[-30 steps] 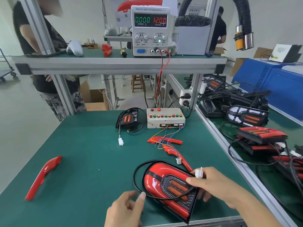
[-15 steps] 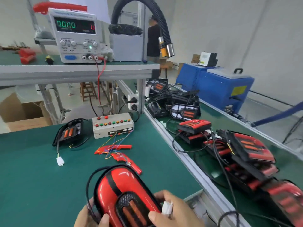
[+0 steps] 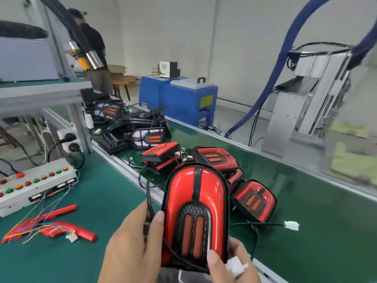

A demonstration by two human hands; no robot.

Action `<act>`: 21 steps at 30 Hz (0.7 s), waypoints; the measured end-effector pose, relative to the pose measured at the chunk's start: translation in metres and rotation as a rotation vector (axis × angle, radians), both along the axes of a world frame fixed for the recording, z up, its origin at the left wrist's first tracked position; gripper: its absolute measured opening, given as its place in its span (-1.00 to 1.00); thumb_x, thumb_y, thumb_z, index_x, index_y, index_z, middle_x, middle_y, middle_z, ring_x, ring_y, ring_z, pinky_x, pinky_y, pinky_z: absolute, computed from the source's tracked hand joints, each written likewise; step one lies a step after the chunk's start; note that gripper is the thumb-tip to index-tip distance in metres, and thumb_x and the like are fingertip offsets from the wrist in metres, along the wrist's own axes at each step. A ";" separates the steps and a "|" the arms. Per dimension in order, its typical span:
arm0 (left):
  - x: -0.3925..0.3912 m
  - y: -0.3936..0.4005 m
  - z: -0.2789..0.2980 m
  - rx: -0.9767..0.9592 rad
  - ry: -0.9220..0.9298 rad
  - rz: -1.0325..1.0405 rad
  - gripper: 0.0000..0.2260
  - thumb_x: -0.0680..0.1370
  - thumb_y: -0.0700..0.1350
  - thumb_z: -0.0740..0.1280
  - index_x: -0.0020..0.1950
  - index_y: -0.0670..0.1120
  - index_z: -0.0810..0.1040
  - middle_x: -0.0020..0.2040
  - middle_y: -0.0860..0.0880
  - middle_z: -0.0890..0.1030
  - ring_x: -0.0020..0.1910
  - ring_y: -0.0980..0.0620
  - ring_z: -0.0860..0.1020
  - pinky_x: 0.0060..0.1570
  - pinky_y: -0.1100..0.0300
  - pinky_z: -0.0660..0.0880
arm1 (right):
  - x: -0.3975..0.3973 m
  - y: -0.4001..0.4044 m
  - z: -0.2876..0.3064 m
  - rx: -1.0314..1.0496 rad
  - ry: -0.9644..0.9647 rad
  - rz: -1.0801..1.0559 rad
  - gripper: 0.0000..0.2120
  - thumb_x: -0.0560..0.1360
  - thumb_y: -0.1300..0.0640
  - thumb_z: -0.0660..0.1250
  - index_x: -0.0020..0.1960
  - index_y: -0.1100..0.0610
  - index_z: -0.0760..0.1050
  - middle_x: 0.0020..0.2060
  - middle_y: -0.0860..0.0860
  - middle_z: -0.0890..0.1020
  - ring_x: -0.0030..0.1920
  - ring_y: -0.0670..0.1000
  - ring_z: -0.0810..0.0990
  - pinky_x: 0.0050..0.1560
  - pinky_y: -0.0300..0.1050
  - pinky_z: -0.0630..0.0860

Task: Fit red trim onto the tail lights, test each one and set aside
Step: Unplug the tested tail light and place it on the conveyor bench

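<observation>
Both hands, left (image 3: 130, 242) and right (image 3: 230, 262), grip tail light (image 3: 195, 203) above green bench mat (image 3: 81, 262); conveyor (image 3: 306, 221) alongside, white walls.

White button box (image 3: 36, 186) with red, green and orange buttons seen on green table (image 3: 98, 193), left. Blue machine (image 3: 179, 99) set behind conveyor belt (image 3: 306, 201). Black corrugated hose (image 3: 67, 27) with metal nozzle hung upper left. Person in dark top (image 3: 91, 41) stood at back. Power strip (image 3: 69, 139) fixed on frame post.
</observation>
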State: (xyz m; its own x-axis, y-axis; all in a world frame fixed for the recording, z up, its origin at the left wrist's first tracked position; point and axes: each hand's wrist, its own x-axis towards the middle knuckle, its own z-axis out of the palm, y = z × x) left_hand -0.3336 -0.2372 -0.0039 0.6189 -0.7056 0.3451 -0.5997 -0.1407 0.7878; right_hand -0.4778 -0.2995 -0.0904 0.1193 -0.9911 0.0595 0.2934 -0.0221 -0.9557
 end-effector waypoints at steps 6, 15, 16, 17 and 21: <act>-0.016 -0.057 0.029 0.185 -0.354 -0.370 -0.78 0.66 0.10 0.06 -0.11 0.08 0.37 -0.17 0.11 0.50 -0.13 0.04 0.51 -0.05 -0.03 0.49 | -0.031 -0.015 0.015 -0.110 -0.006 -0.316 -0.73 0.20 0.19 0.53 -0.11 0.14 0.62 -0.34 0.05 0.72 -0.43 -0.15 0.61 -0.33 -0.41 0.51; -0.041 -0.182 0.021 0.311 -0.394 -0.564 -0.76 0.71 0.02 0.16 0.12 -0.10 0.54 0.06 -0.15 0.65 0.09 -0.22 0.58 0.10 -0.11 0.53 | -0.047 -0.091 0.007 0.143 -0.105 -0.471 -0.88 0.55 0.24 0.44 0.00 0.17 0.50 -0.11 0.16 0.66 -0.20 0.01 0.70 -0.18 -0.14 0.69; -0.041 -0.190 0.013 0.307 -0.320 -0.547 -0.76 0.70 0.01 0.18 0.12 -0.11 0.54 0.04 -0.15 0.65 0.07 -0.23 0.59 0.10 -0.10 0.54 | -0.045 -0.102 0.008 0.174 -0.095 -0.452 -0.85 0.56 0.20 0.44 0.05 0.19 0.49 -0.08 0.17 0.66 -0.18 0.01 0.71 -0.13 -0.10 0.70; -0.042 -0.195 0.005 0.301 -0.251 -0.533 -0.76 0.70 0.01 0.19 0.13 -0.12 0.55 0.02 -0.15 0.66 0.07 -0.22 0.60 0.11 -0.08 0.54 | -0.045 -0.112 0.008 0.199 -0.068 -0.440 -0.80 0.56 0.17 0.45 0.09 0.23 0.49 -0.06 0.18 0.66 -0.17 0.03 0.73 -0.08 -0.06 0.70; -0.046 -0.196 -0.030 0.285 -0.200 -0.571 -0.74 0.69 -0.03 0.22 0.28 -0.14 0.51 0.08 -0.10 0.63 0.06 -0.12 0.60 0.15 -0.12 0.56 | -0.043 -0.140 0.000 0.265 -0.016 -0.433 -0.78 0.56 0.16 0.45 0.02 0.30 0.50 -0.06 0.25 0.67 -0.19 0.08 0.73 -0.15 -0.12 0.69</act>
